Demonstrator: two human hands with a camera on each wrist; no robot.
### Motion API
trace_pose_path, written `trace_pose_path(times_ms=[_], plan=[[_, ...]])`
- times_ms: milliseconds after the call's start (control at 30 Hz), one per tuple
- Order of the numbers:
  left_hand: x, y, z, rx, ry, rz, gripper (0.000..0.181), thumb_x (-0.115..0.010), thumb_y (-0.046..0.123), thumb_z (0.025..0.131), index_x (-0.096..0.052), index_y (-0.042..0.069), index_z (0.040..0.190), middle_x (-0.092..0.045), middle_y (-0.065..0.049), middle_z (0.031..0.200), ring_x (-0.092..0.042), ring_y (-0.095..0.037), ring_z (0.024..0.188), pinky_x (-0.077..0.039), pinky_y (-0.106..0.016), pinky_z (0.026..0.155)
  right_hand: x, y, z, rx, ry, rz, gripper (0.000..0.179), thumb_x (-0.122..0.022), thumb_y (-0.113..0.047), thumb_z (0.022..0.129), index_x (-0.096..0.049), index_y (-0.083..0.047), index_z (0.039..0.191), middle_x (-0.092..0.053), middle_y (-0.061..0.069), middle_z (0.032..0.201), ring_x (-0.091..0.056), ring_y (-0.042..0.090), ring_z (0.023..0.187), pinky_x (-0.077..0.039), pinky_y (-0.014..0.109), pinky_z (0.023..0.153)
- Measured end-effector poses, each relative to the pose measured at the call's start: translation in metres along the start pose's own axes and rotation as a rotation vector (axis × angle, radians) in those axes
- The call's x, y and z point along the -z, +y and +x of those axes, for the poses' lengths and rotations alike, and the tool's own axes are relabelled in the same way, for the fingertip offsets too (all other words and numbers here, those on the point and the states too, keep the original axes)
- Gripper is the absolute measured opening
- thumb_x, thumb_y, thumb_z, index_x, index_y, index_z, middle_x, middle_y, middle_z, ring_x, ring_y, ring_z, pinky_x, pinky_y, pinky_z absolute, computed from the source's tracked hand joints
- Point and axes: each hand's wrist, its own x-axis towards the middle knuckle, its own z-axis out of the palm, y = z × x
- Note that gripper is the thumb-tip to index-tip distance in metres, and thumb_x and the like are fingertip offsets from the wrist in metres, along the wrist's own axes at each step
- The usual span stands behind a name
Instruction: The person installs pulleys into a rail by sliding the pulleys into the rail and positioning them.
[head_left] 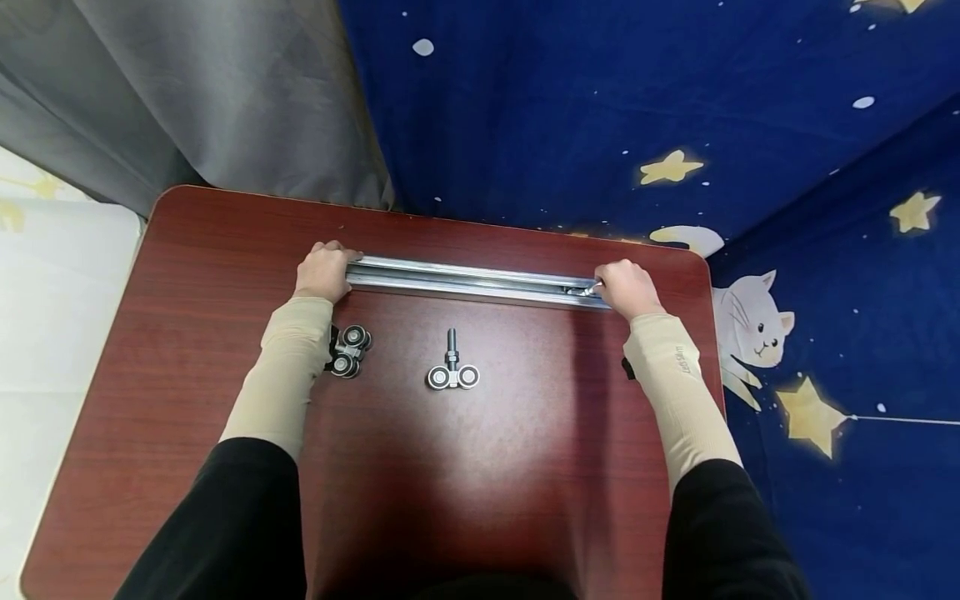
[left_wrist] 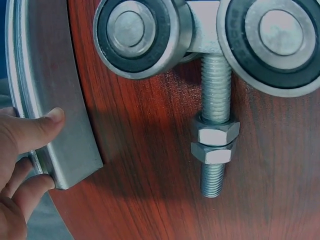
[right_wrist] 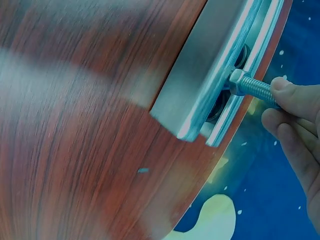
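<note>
Red-brown wooden table point(head_left: 225, 275), metal rail point(head_left: 472, 282), two roller trolleys point(head_left: 453, 372)

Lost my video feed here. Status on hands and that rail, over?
Left hand grips the rail at its left end. Right hand pinches a roller bolt seated in the right end. Two spare rollers lie apart, nothing blocking.

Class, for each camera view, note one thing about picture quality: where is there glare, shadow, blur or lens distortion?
Head view: a pale glare patch on the table, shadows beside both sleeves. Left wrist view: the straight metal rail bows from lens distortion; the roller bolt is sharp and casts a shadow. Right wrist view: the wood grain is smeared and curved, bright glare streaks run along the rail, and the right hand is slightly soft.
</note>
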Motion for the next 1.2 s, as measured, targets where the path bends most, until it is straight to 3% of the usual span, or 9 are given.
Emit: trace_pose_path(times_ms=[533,700,867,1000,1200], plan=[[-0.003,0.003,0.004,0.001,0.0,-0.006,0.051,-0.066,-0.002,0.069,-0.059,0.007,0.119,-0.053,-0.02,0.115,-0.045,-0.04,0.106,-0.047,-0.059,0.072,-0.004,-0.012,0.005,0.037,-0.002,0.01,0.006,-0.064,-0.007,0.081,-0.065,-0.003,0.078,-0.065,0.011,0.073,-0.06,0.025,0.064,-0.049,0.044,0.062],[-0.003,0.004,0.004,0.01,-0.01,-0.013,0.051,-0.066,-0.002,0.07,-0.059,0.007,0.12,-0.053,-0.02,0.116,-0.044,-0.04,0.108,-0.046,-0.06,0.072,-0.003,-0.01,0.004,0.03,-0.032,0.072,0.007,-0.065,-0.007,0.081,-0.066,-0.002,0.085,-0.066,0.012,0.081,-0.062,0.024,0.071,-0.05,0.041,0.068],[-0.002,0.004,0.003,0.015,-0.016,-0.014,0.051,-0.066,-0.002,0.07,-0.058,0.008,0.12,-0.052,-0.02,0.117,-0.044,-0.04,0.107,-0.046,-0.06,0.071,0.0,-0.001,0.004,-0.043,-0.083,0.193,0.036,-0.069,-0.006,0.075,-0.061,0.001,0.109,-0.061,0.019,0.108,-0.057,0.031,0.098,-0.045,0.044,0.086],[0.0,0.004,0.002,0.016,-0.014,-0.006,0.052,-0.067,-0.001,0.069,-0.058,0.008,0.12,-0.053,-0.02,0.116,-0.044,-0.041,0.106,-0.046,-0.06,0.071,-0.007,0.012,0.004,-0.147,-0.184,0.195,0.062,-0.074,-0.01,0.072,-0.048,0.001,0.127,-0.047,0.023,0.129,-0.044,0.037,0.118,-0.038,0.049,0.096],[0.001,0.002,0.0,0.021,-0.019,-0.013,0.051,-0.067,-0.002,0.07,-0.058,0.007,0.12,-0.052,-0.021,0.116,-0.044,-0.041,0.105,-0.046,-0.061,0.071,-0.026,0.024,0.004,-0.18,-0.247,0.141,0.075,-0.076,-0.011,0.069,-0.041,0.001,0.134,-0.039,0.027,0.135,-0.04,0.042,0.12,-0.038,0.05,0.095]])
